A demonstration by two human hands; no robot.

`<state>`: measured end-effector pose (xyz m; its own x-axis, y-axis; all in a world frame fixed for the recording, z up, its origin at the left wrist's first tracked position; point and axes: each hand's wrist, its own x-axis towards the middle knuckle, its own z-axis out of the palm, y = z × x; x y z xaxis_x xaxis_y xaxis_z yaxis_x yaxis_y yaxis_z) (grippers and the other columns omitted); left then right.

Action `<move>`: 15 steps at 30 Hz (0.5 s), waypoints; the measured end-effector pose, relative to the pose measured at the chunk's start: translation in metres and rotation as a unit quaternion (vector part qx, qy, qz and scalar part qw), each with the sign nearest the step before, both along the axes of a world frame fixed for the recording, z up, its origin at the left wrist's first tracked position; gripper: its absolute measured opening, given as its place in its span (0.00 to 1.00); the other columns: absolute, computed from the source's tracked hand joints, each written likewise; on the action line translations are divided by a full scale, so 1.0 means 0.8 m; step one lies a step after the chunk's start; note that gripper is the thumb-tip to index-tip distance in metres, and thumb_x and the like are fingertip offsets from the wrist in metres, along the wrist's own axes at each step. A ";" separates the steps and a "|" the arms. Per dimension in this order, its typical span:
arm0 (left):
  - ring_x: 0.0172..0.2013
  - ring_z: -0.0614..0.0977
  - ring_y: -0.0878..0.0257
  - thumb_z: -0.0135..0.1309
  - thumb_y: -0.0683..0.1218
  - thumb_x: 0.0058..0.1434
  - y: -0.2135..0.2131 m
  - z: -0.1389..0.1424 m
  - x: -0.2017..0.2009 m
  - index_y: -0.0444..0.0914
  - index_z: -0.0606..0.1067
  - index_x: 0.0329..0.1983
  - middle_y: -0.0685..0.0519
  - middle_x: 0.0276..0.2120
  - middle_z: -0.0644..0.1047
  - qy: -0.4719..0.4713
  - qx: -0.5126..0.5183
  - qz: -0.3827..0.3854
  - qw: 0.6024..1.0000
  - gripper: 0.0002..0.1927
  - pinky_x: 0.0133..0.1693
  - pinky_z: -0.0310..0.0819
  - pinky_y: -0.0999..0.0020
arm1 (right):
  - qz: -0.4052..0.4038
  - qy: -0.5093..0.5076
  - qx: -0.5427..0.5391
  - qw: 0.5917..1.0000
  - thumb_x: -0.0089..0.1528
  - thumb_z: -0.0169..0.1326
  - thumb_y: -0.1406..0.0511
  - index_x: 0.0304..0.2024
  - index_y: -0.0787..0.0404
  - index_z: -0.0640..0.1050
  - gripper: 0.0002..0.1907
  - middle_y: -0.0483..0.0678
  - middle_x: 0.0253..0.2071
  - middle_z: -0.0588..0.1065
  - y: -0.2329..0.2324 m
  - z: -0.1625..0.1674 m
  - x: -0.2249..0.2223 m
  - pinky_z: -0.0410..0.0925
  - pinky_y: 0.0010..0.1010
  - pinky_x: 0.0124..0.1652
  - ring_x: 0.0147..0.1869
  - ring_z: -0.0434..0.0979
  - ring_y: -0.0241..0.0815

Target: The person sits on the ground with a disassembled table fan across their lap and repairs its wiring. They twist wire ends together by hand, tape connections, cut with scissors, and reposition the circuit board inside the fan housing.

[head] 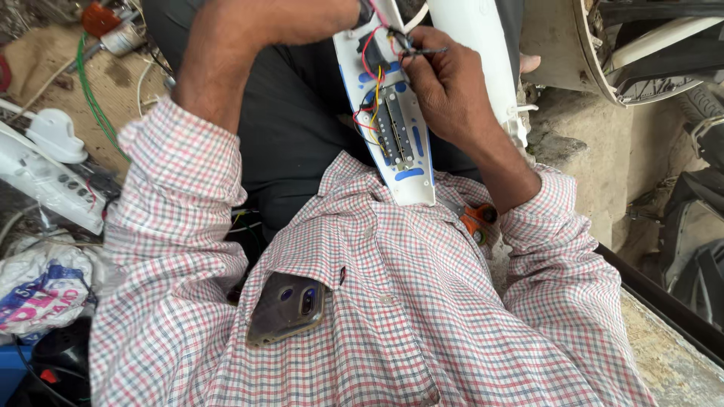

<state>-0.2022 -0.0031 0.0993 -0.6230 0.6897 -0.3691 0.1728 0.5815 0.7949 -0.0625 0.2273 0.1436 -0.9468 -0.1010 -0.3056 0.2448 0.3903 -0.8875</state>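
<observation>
Head view, looking down at the lap. A long white plastic casing with blue markings [403, 143], opened to show a small circuit board [395, 128] and red, yellow and black wires [367, 113], lies lengthwise over the dark trousers [294, 128], near end resting on the checked shirt [392, 316].

Right hand [451, 87]: at the far right edge of the casing, fingers pinched together on a thin dark tool or wire end [422, 51] at the wiring; which of the two, cannot tell.

Left hand: forearm [249, 45] reaches to the casing's far end; the hand itself is out of view, grip cannot be told.

Phone [288, 305] in the shirt pocket. Orange-handled tool [479, 218] just right of the casing's near end. White power strip [49, 177] on the floor, far left.
</observation>
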 end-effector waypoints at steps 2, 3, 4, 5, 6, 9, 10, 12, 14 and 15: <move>0.32 0.81 0.61 0.65 0.49 0.64 -0.006 -0.006 0.003 0.36 0.79 0.44 0.51 0.33 0.80 -0.010 0.037 0.041 0.998 0.12 0.35 0.75 0.63 | 0.007 0.003 0.021 1.000 0.74 0.48 0.70 0.58 0.70 0.76 0.12 0.44 0.30 0.75 -0.006 0.006 -0.002 0.60 0.24 0.29 0.29 0.66 0.28; 0.33 0.81 0.61 0.65 0.49 0.63 -0.011 -0.011 0.005 0.36 0.79 0.44 0.51 0.33 0.80 -0.013 0.068 0.069 0.995 0.13 0.36 0.75 0.63 | 0.009 0.005 0.032 0.999 0.74 0.48 0.70 0.57 0.70 0.76 0.12 0.46 0.30 0.76 -0.008 0.010 -0.003 0.61 0.25 0.29 0.29 0.67 0.29; 0.33 0.81 0.61 0.66 0.49 0.62 -0.015 -0.018 0.009 0.35 0.79 0.44 0.51 0.34 0.80 -0.004 0.106 0.100 0.989 0.14 0.37 0.75 0.63 | 0.027 0.014 0.067 0.997 0.73 0.49 0.71 0.56 0.69 0.76 0.11 0.49 0.30 0.77 -0.009 0.014 -0.006 0.64 0.27 0.30 0.29 0.70 0.33; 0.34 0.81 0.61 0.67 0.49 0.61 -0.020 -0.025 0.013 0.35 0.79 0.45 0.51 0.34 0.81 0.014 0.149 0.129 0.980 0.15 0.38 0.76 0.62 | 0.046 0.025 0.100 0.994 0.71 0.50 0.71 0.54 0.69 0.77 0.11 0.53 0.30 0.77 -0.010 0.018 -0.009 0.66 0.29 0.30 0.29 0.74 0.37; 0.38 0.83 0.60 0.69 0.46 0.61 -0.024 -0.033 0.016 0.34 0.79 0.47 0.50 0.38 0.82 0.039 0.188 0.146 0.971 0.17 0.43 0.78 0.62 | 0.064 0.038 0.134 0.988 0.70 0.51 0.71 0.52 0.69 0.78 0.10 0.56 0.30 0.78 -0.010 0.022 -0.012 0.68 0.32 0.31 0.29 0.78 0.41; 0.45 0.81 0.61 0.67 0.43 0.56 -0.028 -0.058 0.027 0.34 0.73 0.58 0.49 0.47 0.77 0.013 0.251 0.167 0.953 0.27 0.47 0.78 0.65 | 0.097 0.081 0.143 0.982 0.70 0.52 0.71 0.54 0.68 0.77 0.11 0.61 0.36 0.79 -0.011 0.039 -0.021 0.72 0.38 0.36 0.37 0.82 0.52; 0.45 0.81 0.61 0.66 0.42 0.57 -0.027 -0.065 0.030 0.35 0.75 0.57 0.50 0.48 0.78 0.008 0.228 0.162 0.960 0.24 0.49 0.78 0.65 | 0.111 0.088 0.158 0.977 0.70 0.52 0.71 0.53 0.68 0.78 0.11 0.61 0.37 0.79 -0.012 0.045 -0.023 0.72 0.39 0.37 0.38 0.82 0.54; 0.47 0.82 0.62 0.65 0.39 0.59 -0.025 -0.076 0.033 0.37 0.79 0.55 0.51 0.50 0.80 0.000 0.184 0.151 0.971 0.20 0.51 0.78 0.66 | 0.138 0.102 0.193 0.966 0.70 0.53 0.71 0.53 0.69 0.78 0.10 0.62 0.40 0.80 -0.013 0.058 -0.026 0.72 0.41 0.39 0.40 0.81 0.58; 0.47 0.81 0.64 0.61 0.37 0.58 -0.024 -0.081 0.035 0.36 0.75 0.60 0.52 0.49 0.79 -0.091 0.268 0.185 0.941 0.24 0.51 0.79 0.68 | 0.094 0.073 0.161 0.980 0.69 0.54 0.70 0.53 0.69 0.77 0.12 0.59 0.40 0.81 -0.013 0.072 -0.025 0.75 0.36 0.39 0.40 0.83 0.51; 0.47 0.81 0.65 0.59 0.36 0.58 -0.024 -0.082 0.035 0.35 0.73 0.62 0.53 0.48 0.79 -0.133 0.309 0.201 0.920 0.26 0.51 0.79 0.70 | 0.072 0.062 0.145 0.985 0.68 0.54 0.69 0.53 0.69 0.77 0.13 0.58 0.40 0.81 -0.012 0.077 -0.026 0.76 0.33 0.39 0.39 0.84 0.47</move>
<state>-0.1743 -0.0225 0.0335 -0.8177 0.5530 -0.1600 -0.2059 -0.0214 0.9783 -0.0834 0.2181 0.2052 -0.9607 -0.1628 -0.2247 0.0652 0.6547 -0.7531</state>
